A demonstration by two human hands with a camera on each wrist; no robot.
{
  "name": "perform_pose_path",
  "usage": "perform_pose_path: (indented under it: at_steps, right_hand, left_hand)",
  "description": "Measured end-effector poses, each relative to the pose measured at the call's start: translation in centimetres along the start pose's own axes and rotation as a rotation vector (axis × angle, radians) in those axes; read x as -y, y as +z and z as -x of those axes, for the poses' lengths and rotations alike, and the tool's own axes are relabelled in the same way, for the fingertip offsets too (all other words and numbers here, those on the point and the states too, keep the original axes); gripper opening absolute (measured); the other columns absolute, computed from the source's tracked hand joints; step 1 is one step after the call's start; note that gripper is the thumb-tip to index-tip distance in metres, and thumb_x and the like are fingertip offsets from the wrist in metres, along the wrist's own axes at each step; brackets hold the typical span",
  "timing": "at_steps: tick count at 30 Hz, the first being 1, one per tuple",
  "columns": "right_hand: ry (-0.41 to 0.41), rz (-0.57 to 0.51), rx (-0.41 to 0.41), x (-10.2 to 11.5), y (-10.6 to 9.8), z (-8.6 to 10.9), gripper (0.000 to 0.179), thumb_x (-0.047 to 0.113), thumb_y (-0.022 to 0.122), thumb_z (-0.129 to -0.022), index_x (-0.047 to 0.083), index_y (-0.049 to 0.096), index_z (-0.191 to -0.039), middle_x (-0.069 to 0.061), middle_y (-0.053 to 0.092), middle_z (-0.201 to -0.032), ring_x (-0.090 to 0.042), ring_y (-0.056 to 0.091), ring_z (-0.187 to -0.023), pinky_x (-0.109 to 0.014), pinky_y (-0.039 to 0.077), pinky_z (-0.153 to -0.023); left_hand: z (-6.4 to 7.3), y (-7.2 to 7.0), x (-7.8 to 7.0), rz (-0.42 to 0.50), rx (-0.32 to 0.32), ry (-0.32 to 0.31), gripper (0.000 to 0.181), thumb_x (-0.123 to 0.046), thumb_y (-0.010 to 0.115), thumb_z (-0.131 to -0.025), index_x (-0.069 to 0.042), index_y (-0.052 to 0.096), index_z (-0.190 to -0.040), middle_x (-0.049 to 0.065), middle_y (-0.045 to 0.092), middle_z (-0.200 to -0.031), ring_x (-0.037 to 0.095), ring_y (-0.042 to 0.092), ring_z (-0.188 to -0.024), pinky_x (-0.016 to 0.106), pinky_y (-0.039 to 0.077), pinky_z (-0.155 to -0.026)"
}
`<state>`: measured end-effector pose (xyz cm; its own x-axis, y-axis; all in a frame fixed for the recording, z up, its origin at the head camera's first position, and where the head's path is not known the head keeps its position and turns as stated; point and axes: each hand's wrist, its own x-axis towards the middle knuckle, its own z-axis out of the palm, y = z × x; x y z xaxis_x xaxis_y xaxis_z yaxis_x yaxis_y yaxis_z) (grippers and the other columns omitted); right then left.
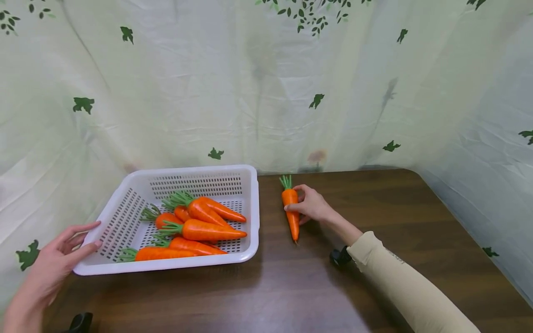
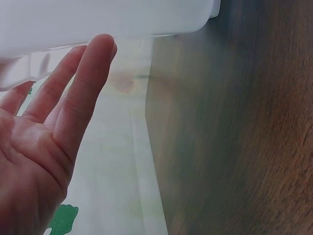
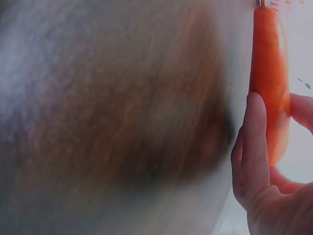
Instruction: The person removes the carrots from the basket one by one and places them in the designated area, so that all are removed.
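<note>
A white plastic basket (image 1: 166, 264) with slotted walls holds several orange carrots (image 1: 208, 230) with green tops, at left in the head view. My left hand (image 1: 62, 252) holds the basket's left end, thumb and a finger at the rim. In the left wrist view, fingers (image 2: 88, 93) of that hand reach up to the basket's pale underside (image 2: 112, 22). Right of the basket, my right hand (image 1: 312, 204) grips a single carrot (image 1: 290, 203) from its right side, green top pointing away. The right wrist view shows this carrot (image 3: 270, 63) between thumb and fingers.
A dark brown wooden table (image 1: 291, 286) lies under the work. Pale curtains (image 1: 266, 83) with a leaf print hang along its back and sides. A black wrist device (image 1: 340, 256) sits at the right cuff, and another black piece (image 1: 81, 322) shows at the lower left.
</note>
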<state>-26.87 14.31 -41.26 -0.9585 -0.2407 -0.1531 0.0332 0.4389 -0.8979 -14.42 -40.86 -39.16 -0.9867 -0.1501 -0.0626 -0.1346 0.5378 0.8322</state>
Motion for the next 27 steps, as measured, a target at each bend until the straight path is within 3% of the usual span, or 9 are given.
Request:
perform_pose_path:
  at_steps: [1,4,6,8,12,16,23,26,27]
  right_hand:
    - [0.000,0.004,0.000,-0.1,0.0,0.0,0.069,0.017,0.078,-0.085,0.004,0.040,-0.140,-0.021,0.059,-0.110,-0.025,0.067,-0.072,-0.041,0.058,-0.056]
    - [0.002,0.013,-0.004,-0.2,0.2,-0.1,0.068,0.018,0.078,-0.085,0.004,0.041,-0.139,-0.020,0.059,-0.109,-0.024,0.067,-0.072,-0.040,0.058,-0.056]
    - [0.001,0.031,-0.016,-0.3,0.3,-0.2,0.067,0.019,0.079,-0.084,0.005,0.041,-0.138,-0.019,0.059,-0.108,-0.024,0.066,-0.072,-0.039,0.058,-0.055]
    - [0.001,0.065,-0.029,-0.2,0.4,-0.2,0.067,0.020,0.079,-0.084,0.006,0.041,-0.137,-0.018,0.058,-0.109,-0.024,0.066,-0.073,-0.038,0.058,-0.055]
    - [-0.004,0.134,-0.053,0.1,0.9,-0.3,0.069,0.023,0.080,-0.083,0.006,0.041,-0.137,-0.017,0.057,-0.113,-0.023,0.065,-0.075,-0.036,0.057,-0.053]
    - [-0.001,0.135,-0.061,0.1,1.1,-0.3,0.069,0.025,0.080,-0.082,0.005,0.041,-0.136,-0.016,0.057,-0.116,-0.023,0.065,-0.076,-0.035,0.057,-0.054]
    - [0.007,0.068,-0.057,0.0,1.3,-0.5,0.065,0.024,0.078,-0.085,0.005,0.042,-0.136,-0.014,0.059,-0.111,-0.024,0.066,-0.075,-0.036,0.058,-0.056]
    - [0.007,0.070,-0.047,0.0,1.3,-0.5,0.066,0.025,0.077,-0.086,0.006,0.041,-0.138,-0.015,0.059,-0.112,-0.023,0.066,-0.074,-0.036,0.058,-0.057]
    - [0.007,0.071,-0.040,0.0,1.2,-0.4,0.066,0.026,0.077,-0.086,0.006,0.041,-0.138,-0.015,0.059,-0.114,-0.023,0.066,-0.075,-0.036,0.058,-0.057]
  left_hand:
    - [0.0,0.0,0.0,0.006,0.004,0.002,0.050,-0.033,0.065,-0.096,-0.034,0.048,-0.143,0.012,0.046,-0.135,-0.013,0.053,-0.084,0.026,0.056,-0.067]
    - [-0.1,0.0,0.0,0.045,0.018,0.019,0.050,-0.029,0.066,-0.096,-0.031,0.049,-0.143,-0.012,0.053,-0.121,-0.012,0.055,-0.085,0.027,0.057,-0.066]
    - [-0.1,-0.1,0.0,0.070,0.024,0.026,0.049,-0.026,0.066,-0.096,-0.030,0.050,-0.142,-0.025,0.050,-0.112,-0.011,0.057,-0.085,0.028,0.057,-0.065]
    - [-0.1,-0.1,0.0,0.077,0.022,0.029,0.048,-0.025,0.066,-0.096,-0.030,0.051,-0.142,-0.029,0.049,-0.108,-0.011,0.057,-0.085,0.028,0.057,-0.065]
    - [0.0,-0.1,0.1,0.064,0.013,0.017,0.048,-0.028,0.066,-0.096,-0.031,0.051,-0.141,-0.025,0.049,-0.112,-0.011,0.056,-0.084,0.029,0.057,-0.065]
    - [0.0,0.0,0.1,0.047,0.010,0.003,0.049,-0.031,0.065,-0.096,-0.033,0.050,-0.142,-0.016,0.050,-0.122,-0.012,0.055,-0.085,0.028,0.057,-0.067]
    - [0.0,0.1,0.0,0.002,0.000,-0.010,0.049,-0.035,0.064,-0.096,-0.035,0.048,-0.143,0.022,0.037,-0.143,-0.014,0.051,-0.086,0.025,0.056,-0.068]
    - [0.0,0.0,0.0,0.004,0.001,-0.012,0.048,-0.035,0.064,-0.096,-0.035,0.048,-0.142,0.022,0.038,-0.141,-0.014,0.051,-0.085,0.026,0.056,-0.068]
    - [0.0,0.0,0.0,0.010,0.002,-0.011,0.048,-0.034,0.064,-0.096,-0.035,0.049,-0.142,0.017,0.043,-0.139,-0.013,0.052,-0.085,0.026,0.056,-0.068]
